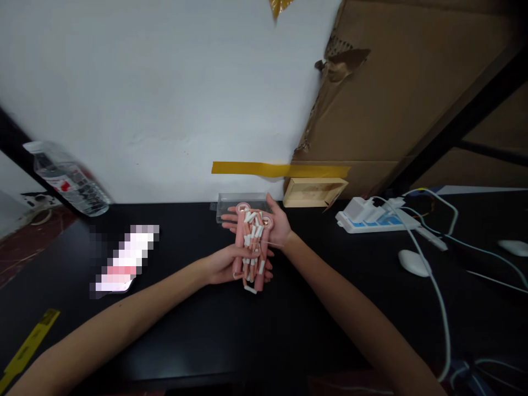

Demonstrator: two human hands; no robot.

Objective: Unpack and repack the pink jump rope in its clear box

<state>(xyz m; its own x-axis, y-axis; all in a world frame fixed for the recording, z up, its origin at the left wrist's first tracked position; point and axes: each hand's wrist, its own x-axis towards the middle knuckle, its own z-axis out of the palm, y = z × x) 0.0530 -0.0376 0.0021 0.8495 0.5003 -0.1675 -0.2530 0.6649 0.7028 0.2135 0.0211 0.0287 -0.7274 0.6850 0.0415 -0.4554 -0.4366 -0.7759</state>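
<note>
A bundled skipping rope with pink handles and pink and white beads (252,237) is held above the black desk. My left hand (225,263) grips its lower part, thumb across the beads and fingertips showing on the far side. My right hand (279,224) lies palm up under the upper part, fingers stretched out to the left behind the handles and thumb pointing up and away. The rope rests against this palm. Just behind the hands, a clear plastic box (225,202) sits against the wall, partly covered by the right hand.
An open yellowish box (315,193) stands against the wall. On the right are a power strip (375,223) with chargers, loose white cables and a white mouse (413,263). To the left are a blurred-out phone (126,261), a leaning plastic bottle (70,179) and a yellow strip (31,346).
</note>
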